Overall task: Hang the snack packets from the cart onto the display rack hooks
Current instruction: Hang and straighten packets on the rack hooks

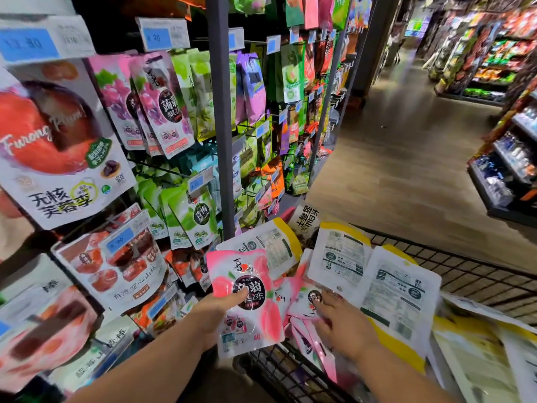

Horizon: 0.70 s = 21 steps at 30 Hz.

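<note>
Pink film pouch, peach print: the pink packet (247,303) is held upright and face-out in the left hand (216,311), thumb across the front, fingers curled behind. It sits just above the near corner of the cart (470,274).

Right hand (344,327): fingers extended, tips resting on a second pink packet (305,298) among others lying loose in the cart. No closed grip shows.

Step in hand, as judged: gathering matching pouches before hanging.
- Stack them facing one way, tops level.
- Thread each top edge over a hook tip and slide it back behind the price tag.
- No hang hole can be made out on the held pouch.
- A hook for the peach kind is not identifiable. It probably belongs beside its sister flavours.

Readable writing:
- Held pouch: 蒟蒻果冻 on a black roundel.
- Purple grape packets (167,112), hung on the display rack (220,117): the same 蒟蒻果冻.
- Green packets (197,219), one row lower: 青梅 and 冻 on a matching roundel.
- Large plum packet (58,146), far left: "Furong Plum", 无核芙蓉李.
- Red fruit packet (116,269): characters that seem to include 空心山楂.
- Blue price tags (157,38): blurred, ending in "90".
- White-and-yellow packets (401,298) in the cart: backs up, print too small to read.
</note>
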Motion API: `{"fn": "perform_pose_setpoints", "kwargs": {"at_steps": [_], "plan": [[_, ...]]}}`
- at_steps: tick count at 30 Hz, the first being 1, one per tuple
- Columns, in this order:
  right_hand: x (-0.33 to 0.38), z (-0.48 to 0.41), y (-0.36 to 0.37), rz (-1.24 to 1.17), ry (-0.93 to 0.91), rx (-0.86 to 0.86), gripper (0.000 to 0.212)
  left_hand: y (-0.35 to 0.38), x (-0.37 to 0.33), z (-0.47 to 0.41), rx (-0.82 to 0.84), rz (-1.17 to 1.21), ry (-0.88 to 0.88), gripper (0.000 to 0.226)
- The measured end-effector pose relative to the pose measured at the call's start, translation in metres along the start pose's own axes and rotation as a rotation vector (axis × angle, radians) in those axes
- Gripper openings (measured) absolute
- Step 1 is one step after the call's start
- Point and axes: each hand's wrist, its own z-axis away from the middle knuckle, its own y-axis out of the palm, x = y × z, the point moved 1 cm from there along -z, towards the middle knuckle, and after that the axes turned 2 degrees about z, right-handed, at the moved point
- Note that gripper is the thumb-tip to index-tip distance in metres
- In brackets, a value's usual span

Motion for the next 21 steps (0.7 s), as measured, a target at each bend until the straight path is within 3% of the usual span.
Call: {"fn": "perform_pose_setpoints", "kwargs": {"at_steps": [2, 3, 4, 7, 8, 11, 14, 16, 18, 21], "plan": [[-0.003, -0.001, 0.001, -0.040, -0.019, 0.004, 0.119, 0.000, 0.000, -0.003, 0.016, 0.040, 0.025, 0.113], [-0.004, 0.000, 0.001, -0.065, -0.014, -0.023, 0.125, 0.005, -0.008, 0.008, 0.003, 0.052, 0.039, 0.112], [-0.005, 0.002, -0.001, -0.108, 0.002, -0.067, 0.112, 0.014, -0.019, 0.021, -0.011, 0.063, 0.043, 0.108], [0.002, 0.008, -0.015, -0.253, 0.083, -0.290, 0.033, 0.023, -0.033, 0.034, -0.049, 0.008, 0.032, 0.084], [0.003, 0.009, -0.017, -0.313, 0.104, -0.383, 0.021, 0.024, -0.036, 0.034, -0.053, -0.017, 0.040, 0.086], [0.009, 0.009, -0.033, -0.477, 0.176, -0.607, 0.016, 0.025, -0.042, 0.036, -0.064, -0.052, 0.117, 0.086], [0.017, 0.007, -0.061, -0.635, 0.202, -0.773, 0.015, 0.029, -0.052, 0.042, -0.034, 0.005, 0.159, 0.053], [0.024, 0.008, -0.081, -0.682, 0.166, -0.864, 0.020, 0.032, -0.060, 0.043, 0.059, 0.117, 0.180, 0.061], [0.030, 0.007, -0.099, -0.719, 0.128, -0.902, 0.019, 0.033, -0.067, 0.045, 0.116, 0.172, 0.176, 0.063], [0.042, 0.007, -0.124, -0.786, 0.079, -0.848, 0.008, 0.034, -0.073, 0.048, 0.108, 0.107, 0.214, 0.028]]}}
